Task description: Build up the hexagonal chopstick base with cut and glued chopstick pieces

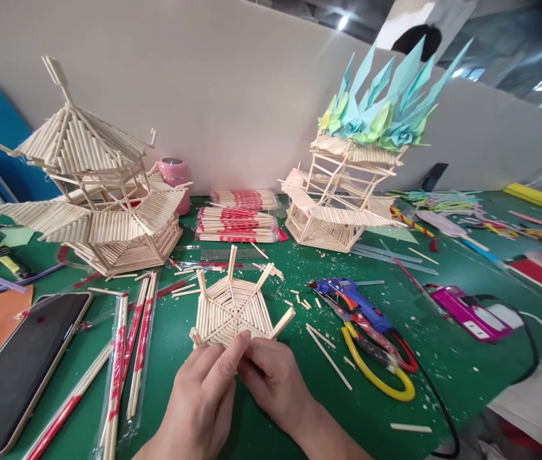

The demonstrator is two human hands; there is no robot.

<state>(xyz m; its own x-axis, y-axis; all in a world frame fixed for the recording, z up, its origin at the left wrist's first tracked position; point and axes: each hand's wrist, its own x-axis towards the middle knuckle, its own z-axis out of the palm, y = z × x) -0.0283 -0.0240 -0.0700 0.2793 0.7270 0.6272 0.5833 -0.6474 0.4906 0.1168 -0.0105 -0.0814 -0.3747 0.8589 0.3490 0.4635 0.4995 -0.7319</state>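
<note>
A flat hexagonal panel of wooden sticks (233, 306), with short posts rising at its corners, lies on the green table (443, 358) in front of me. My left hand (201, 402) pinches its near edge, thumb on top. My right hand (273, 377) grips the same edge from the right, fingers curled under. Both hands are closed on the panel.
A finished stick pagoda (93, 185) stands at the left, another under green paper cranes (348, 191) at the back. Wrapped chopsticks (127, 345) and a phone (16, 364) lie left. A blue glue gun (348, 300), yellow-handled cutters (381, 364) and a pink object (467, 313) lie right.
</note>
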